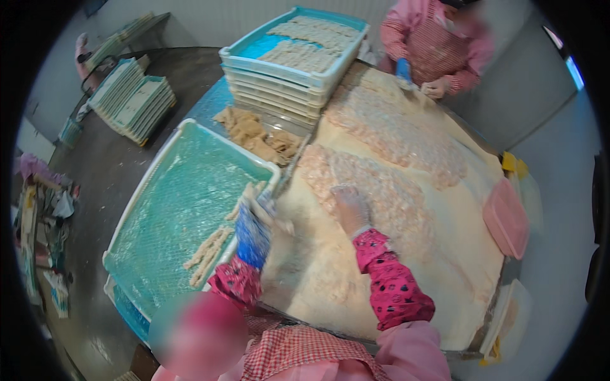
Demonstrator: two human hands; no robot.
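My left hand (254, 216), in a blue-and-white glove, is at the right rim of the green mesh-lined tray (159, 197), by pale coated strips (206, 251); its fingers are smeared, so I cannot tell what they hold. My right hand (348, 208), in a translucent glove, reaches into a heap of pinkish raw pieces (387, 197) on the powder-covered worktable (318, 273). Its fingertips are among the pieces, so their grip is unclear. A second heap of pieces (394, 133) lies farther back on the powder.
Stacked trays (273, 89) and brown cloths (248, 130) are at the back left. A co-worker (432, 51) works at the far edge. A pink tub (505, 216) sits at right. More tray stacks (130, 105) stand on the floor (82, 228).
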